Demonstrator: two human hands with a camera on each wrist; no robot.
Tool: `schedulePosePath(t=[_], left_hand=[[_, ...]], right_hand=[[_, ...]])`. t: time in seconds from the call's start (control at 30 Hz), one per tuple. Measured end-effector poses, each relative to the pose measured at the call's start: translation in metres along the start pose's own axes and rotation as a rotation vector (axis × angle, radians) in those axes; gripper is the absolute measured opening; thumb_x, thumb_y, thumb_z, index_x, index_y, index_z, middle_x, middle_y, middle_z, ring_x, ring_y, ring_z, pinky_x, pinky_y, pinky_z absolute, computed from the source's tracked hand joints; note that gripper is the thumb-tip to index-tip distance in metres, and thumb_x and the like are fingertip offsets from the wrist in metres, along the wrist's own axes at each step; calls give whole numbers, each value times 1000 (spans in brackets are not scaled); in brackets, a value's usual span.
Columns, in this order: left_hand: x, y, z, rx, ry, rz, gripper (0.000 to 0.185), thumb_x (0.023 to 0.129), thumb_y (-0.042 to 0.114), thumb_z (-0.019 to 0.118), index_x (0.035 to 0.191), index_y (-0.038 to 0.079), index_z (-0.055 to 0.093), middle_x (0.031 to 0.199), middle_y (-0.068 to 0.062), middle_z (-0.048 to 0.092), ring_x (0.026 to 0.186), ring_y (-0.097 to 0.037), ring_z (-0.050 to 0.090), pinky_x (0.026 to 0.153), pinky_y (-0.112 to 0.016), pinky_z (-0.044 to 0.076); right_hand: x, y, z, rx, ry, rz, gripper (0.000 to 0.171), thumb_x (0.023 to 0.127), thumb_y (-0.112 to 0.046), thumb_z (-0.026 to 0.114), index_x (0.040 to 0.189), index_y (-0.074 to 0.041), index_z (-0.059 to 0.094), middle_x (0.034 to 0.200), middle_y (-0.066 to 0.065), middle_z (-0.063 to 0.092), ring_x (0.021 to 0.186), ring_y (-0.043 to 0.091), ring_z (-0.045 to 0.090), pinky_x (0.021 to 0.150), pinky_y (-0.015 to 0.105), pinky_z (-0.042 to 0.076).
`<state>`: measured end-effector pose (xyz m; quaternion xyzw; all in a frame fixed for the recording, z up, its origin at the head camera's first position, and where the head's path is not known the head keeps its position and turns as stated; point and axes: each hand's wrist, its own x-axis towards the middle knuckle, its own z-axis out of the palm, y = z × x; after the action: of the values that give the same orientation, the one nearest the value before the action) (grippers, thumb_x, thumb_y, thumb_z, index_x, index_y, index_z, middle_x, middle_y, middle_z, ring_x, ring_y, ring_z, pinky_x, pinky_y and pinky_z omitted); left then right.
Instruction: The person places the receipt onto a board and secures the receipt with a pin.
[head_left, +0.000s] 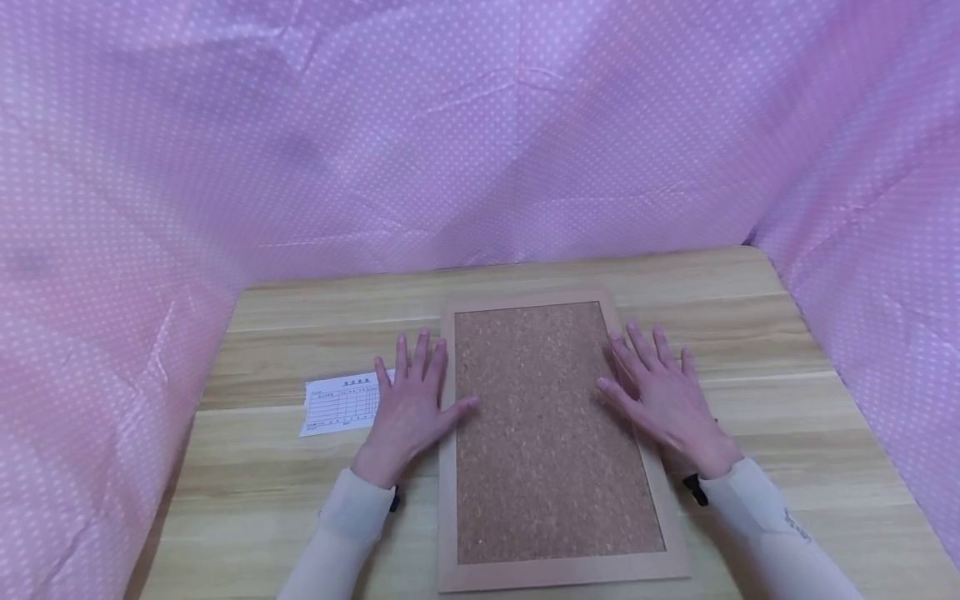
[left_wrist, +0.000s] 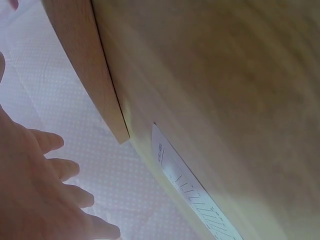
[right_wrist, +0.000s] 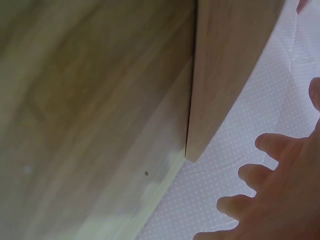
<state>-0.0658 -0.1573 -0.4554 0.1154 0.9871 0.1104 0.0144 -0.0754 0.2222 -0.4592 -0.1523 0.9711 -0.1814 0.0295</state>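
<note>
hands, left hand (head_left: 411, 406) and right hand (head_left: 660, 396), lie flat with straight fingers flanking the cork board (head_left: 551, 433).

Both hands bare: left hand (head_left: 411, 400), right hand (head_left: 663, 396); no rings or gloves visible. Both forearms in long cream-coloured sleeves, left sleeve (head_left: 341, 533), right sleeve (head_left: 772, 533), snug at the cuff. Right sleeve carries a small dark marking at about 4 o'clock from its cuff (too small to read). A black strap piece (head_left: 694, 488) shows at each wrist edge.
</note>
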Motion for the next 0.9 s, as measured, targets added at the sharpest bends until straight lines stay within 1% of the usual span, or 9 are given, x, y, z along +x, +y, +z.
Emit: schedulePosePath(t=[0.1, 0.23, 0.33, 0.53, 0.7, 0.9], left_hand=[[-1, -1, -2, -7, 2, -2, 102, 92, 77, 52, 165, 10, 26, 173, -17, 8, 156, -48, -3, 115, -76, 0], [-4, -5, -4, 0, -12, -8, 102, 92, 80, 47, 165, 12, 25, 173, -13, 1, 156, -47, -3, 116, -76, 0], [-7, -10, -6, -3, -18, -10, 102, 92, 80, 47, 165, 12, 25, 174, -12, 0, 156, -47, -3, 116, -76, -1], [-15, -21, -10, -17, -9, -5, 102, 93, 77, 52, 165, 11, 25, 173, -15, 6, 156, -47, -4, 115, -76, -2], [-20, -30, -14, -27, 9, -1, 100, 93, 73, 56, 164, 8, 28, 172, -18, 13, 155, -49, 4, 113, -79, 2], [-26, -46, -18, -59, -1, -3, 99, 93, 67, 63, 163, 7, 28, 172, -17, 14, 156, -49, 3, 112, -80, 0]], right_hand=[[-1, -1, 0, 12, 4, -13, 78, 104, -61, 47, 164, -15, 30, 172, 17, 14, 154, 53, 7, 111, 81, 4], [-4, -1, 0, 32, 3, -24, 77, 103, -59, 50, 163, -14, 32, 171, 17, 17, 154, 53, 8, 111, 81, 4], [-6, -2, 0, 41, -11, -29, 77, 103, -59, 51, 163, -14, 34, 171, 17, 18, 154, 52, 8, 112, 81, 4], [-11, -3, 1, 30, -60, -42, 77, 103, -60, 51, 163, -15, 34, 172, 14, 16, 155, 50, 6, 113, 80, 3], [-14, -5, 2, -2, -104, -61, 80, 101, -63, 52, 163, -15, 35, 171, 12, 19, 155, 50, 8, 113, 79, 5], [-17, -6, 7, -54, -135, -96, 82, 100, -65, 53, 162, -14, 37, 171, 11, 22, 155, 48, 10, 114, 78, 7]])
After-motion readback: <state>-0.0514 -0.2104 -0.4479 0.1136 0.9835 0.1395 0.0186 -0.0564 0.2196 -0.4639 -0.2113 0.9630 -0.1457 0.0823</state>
